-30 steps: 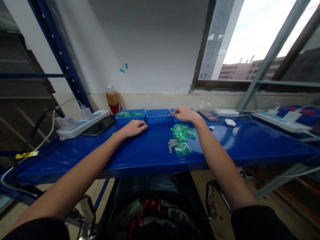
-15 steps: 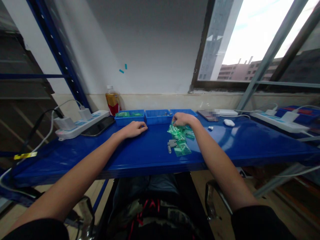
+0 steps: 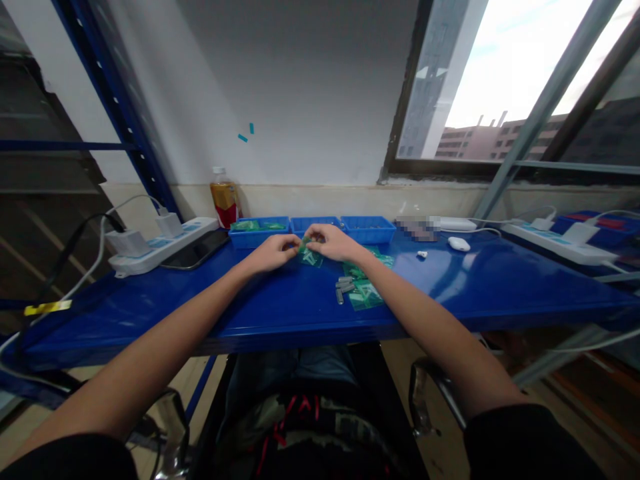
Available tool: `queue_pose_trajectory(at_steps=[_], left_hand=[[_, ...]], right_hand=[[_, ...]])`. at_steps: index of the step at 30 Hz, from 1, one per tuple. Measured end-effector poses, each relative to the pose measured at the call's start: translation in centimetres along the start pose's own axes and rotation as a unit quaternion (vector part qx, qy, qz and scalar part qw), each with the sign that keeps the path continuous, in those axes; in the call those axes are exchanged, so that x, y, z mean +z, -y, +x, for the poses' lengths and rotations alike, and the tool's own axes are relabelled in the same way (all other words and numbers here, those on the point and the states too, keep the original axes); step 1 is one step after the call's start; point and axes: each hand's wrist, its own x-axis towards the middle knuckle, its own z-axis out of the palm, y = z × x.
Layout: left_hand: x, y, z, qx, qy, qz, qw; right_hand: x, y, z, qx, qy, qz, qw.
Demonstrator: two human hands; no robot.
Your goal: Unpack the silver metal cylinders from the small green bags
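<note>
Between my two hands hangs a small clear green plastic bag (image 3: pixel 311 258) with pale pieces inside, just in front of the middle blue bin. My right hand (image 3: pixel 327 241) pinches its top edge. My left hand (image 3: pixel 275 253) closes its thumb and fingers at the bag's left corner. More green plastic bags (image 3: pixel 367 293) lie in a heap on the blue table (image 3: pixel 280 300), partly under my right forearm. Beside them rest several small grey metal cylinders (image 3: pixel 344 287).
Three blue bins (image 3: pixel 370 231) stand in a row at the back; the left one holds green bags. A bottle (image 3: pixel 225 200), a phone (image 3: pixel 200 252) and a power strip (image 3: pixel 165 247) sit on the left. To the right are an earbud case (image 3: pixel 459 245) and another power strip (image 3: pixel 560 243).
My right hand has lifted a green bag off the heap and brought it left to my left hand. The left hand has moved slightly right and now grips the bag's corner.
</note>
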Motion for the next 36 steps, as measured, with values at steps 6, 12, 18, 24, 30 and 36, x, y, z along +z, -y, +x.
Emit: queue_pose_trajectory(at_steps=[6,12,18,24,30,36], left_hand=[[-0.3,-0.2,0.0,-0.020,0.002,-0.131,0.991],[-0.4,0.0,-0.1,-0.010,-0.005,-0.156,0.988],[-0.4,-1.0,-0.3,0.007,-0.048,-0.184,0.982],[-0.3,-1.9,-0.5,0.011,-0.053,-0.247,0.968],[-0.4,-2.0,-0.5,-0.016,-0.028,-0.279,0.960],[-0.5,-1.9,-0.6,-0.023,-0.013,-0.313,0.949]], right_hand=[[-0.1,-0.9,0.3,-0.003,-0.076,0.030,0.997],[0.2,-0.9,0.5,0.051,-0.067,0.157,0.984],[0.3,-0.4,0.5,0.069,-0.048,0.266,0.960],[-0.1,0.3,0.2,0.087,-0.032,0.345,0.934],[0.2,0.3,0.2,0.088,-0.029,0.367,0.925],[0.6,0.2,0.3,0.075,-0.033,0.385,0.919]])
